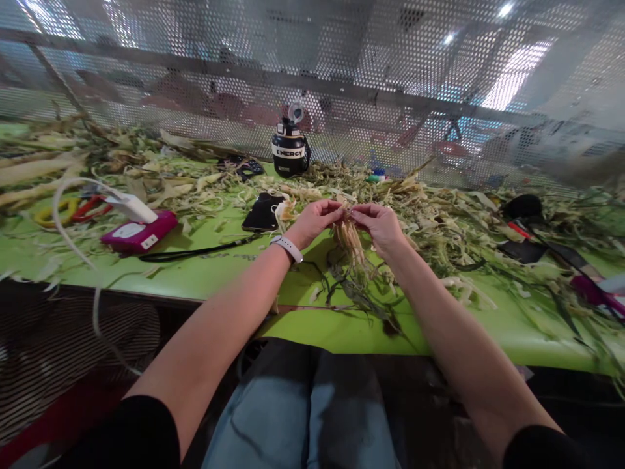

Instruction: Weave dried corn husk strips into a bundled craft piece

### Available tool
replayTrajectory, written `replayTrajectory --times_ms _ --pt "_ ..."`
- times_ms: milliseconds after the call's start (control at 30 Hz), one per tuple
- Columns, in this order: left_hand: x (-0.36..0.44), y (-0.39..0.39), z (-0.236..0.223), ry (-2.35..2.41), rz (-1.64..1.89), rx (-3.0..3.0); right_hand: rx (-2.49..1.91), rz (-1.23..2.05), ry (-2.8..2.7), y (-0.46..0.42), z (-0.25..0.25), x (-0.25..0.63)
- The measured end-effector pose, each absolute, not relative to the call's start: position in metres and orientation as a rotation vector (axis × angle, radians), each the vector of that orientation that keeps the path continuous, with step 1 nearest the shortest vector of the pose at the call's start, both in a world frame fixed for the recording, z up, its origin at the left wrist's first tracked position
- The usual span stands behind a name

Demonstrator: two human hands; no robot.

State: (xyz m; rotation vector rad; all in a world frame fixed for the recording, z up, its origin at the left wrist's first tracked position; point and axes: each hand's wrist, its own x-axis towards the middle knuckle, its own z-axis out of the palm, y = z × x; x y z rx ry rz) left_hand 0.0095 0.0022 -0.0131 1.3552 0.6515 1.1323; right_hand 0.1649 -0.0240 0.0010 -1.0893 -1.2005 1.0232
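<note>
A bundle of pale dried husk strips [350, 240] hangs down between my two hands, just above the green tabletop [312, 329]. My left hand [317, 220], with a light band on its wrist, pinches the top of the bundle from the left. From the right, my right hand [378, 225] pinches the same top end, the fingertips of both hands almost meeting. Below them, darker, greenish dry leaf strips [359, 296] lie on the table. A black phone [263, 212] lies left of my left hand, a pale husk scrap at its right edge.
Loose husks [449, 228] cover much of the table's back and right. A black bottle [290, 153] marked ENERGY stands before a perforated metal screen [342, 58]. Left lie a magenta power block [141, 233] with a white plug and cable, and red-handled scissors [92, 210]. A black strap [195, 251] trails nearby.
</note>
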Motion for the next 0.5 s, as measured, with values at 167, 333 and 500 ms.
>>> replayTrajectory --times_ms 167,333,500 --pt "0.0099 0.0001 -0.0105 0.664 1.135 1.421 -1.044 0.978 -1.210 -0.0231 0.0012 0.1658" --pt "0.0094 -0.0008 -0.0090 0.667 1.136 1.480 -1.043 0.946 -1.276 -0.0230 0.0013 0.1668" --pt "0.0095 -0.0006 -0.0095 0.669 1.132 1.476 -1.074 0.903 -1.357 -0.0224 0.0006 0.1683"
